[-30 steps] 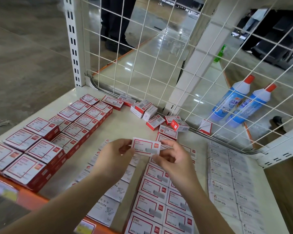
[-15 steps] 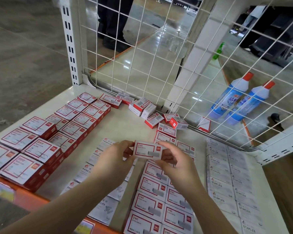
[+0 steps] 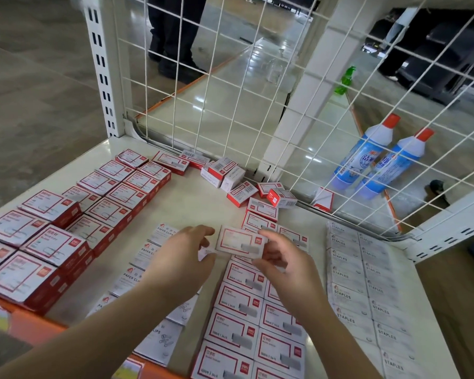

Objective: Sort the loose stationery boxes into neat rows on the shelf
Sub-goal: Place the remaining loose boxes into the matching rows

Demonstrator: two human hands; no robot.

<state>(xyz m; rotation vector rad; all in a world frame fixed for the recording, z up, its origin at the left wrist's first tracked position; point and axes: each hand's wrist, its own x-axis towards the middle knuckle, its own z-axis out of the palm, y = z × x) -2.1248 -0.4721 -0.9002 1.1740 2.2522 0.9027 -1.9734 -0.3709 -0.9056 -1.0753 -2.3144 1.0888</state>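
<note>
**Small staple box held over the red-and-white rows**

The right hand (image 3: 281, 262) pinches a small red-and-white staple box (image 3: 240, 242) by its right end, thumb and fingers curled on that edge, and holds it flat, label up, just above the far end of the red-bordered staple rows (image 3: 253, 321). The left hand (image 3: 184, 254) sits just beside the box's left end with fingers loosely bent; whether its fingertips actually touch the box cannot be told, and it appears to grip nothing.

The box is likely thin cardboard packed solid with staples, so it should feel dense for its size and stiff enough to be pinched by its short ends or long sides without crushing. The printed faces look smooth and may slide against neighbouring boxes, which helps when nudging it square into a row. The end flaps are the weak spot; squeezing there could pop one open.

More loose boxes (image 3: 240, 184) lie jumbled against the wire mesh back (image 3: 230, 105) of the shelf (image 3: 195, 206). Paper clip boxes (image 3: 148, 250) form a row under the left forearm, and pale staples boxes (image 3: 367, 291) fill the right side.
</note>
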